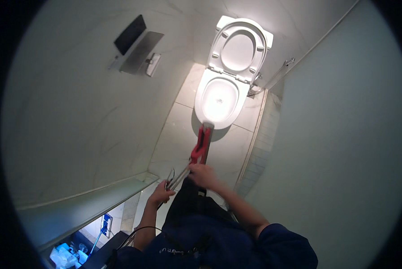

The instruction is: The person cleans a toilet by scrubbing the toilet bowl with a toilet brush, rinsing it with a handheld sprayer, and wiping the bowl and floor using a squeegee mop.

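Note:
My left hand (161,192) grips the thin metal handle of a long-handled mop-like tool, beside a thin looped metal piece. Farther along, my right hand (202,175) closes around the handle close to the red plastic head (201,145). A grey strip (208,125) on the head reaches the front rim of a white toilet bowl (198,97); whether they touch, I cannot tell. The toilet's seat and lid (215,48) are both raised. Below my hands are my dark trousers (184,201).
A metal shelf (142,52) and a small white-and-metal fitting (153,65) are on the left wall. A wall-mounted valve (290,61) is behind the toilet. Frosted glass panels stand right (335,134) and lower left (86,215). Bright blue items (65,255) lie beyond the left panel.

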The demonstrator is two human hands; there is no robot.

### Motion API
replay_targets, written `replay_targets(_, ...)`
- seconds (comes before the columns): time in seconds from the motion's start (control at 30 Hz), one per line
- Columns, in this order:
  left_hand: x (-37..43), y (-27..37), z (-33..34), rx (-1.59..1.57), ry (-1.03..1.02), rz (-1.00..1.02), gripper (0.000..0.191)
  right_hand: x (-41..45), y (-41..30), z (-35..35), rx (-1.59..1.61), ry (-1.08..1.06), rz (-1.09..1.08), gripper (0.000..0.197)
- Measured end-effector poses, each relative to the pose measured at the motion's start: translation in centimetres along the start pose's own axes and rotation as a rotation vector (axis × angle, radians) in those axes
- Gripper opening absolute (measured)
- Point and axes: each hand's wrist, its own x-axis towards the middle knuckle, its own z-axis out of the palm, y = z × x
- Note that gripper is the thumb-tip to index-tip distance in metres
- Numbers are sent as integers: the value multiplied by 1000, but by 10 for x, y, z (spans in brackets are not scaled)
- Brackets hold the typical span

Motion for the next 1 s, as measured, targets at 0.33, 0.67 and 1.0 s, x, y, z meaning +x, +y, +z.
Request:
replay_targets(0.33,168,194,37,-126,69,147,51,-9,190,-71,223,153,519,18)
replay_targets(0.67,290,243,82,-158,162,-73,58,68,457,-159,56,646,816,39)
replay_targets(1.0,317,273,122,227,344,-257,60,211,744,-436,197,1327,460,51)
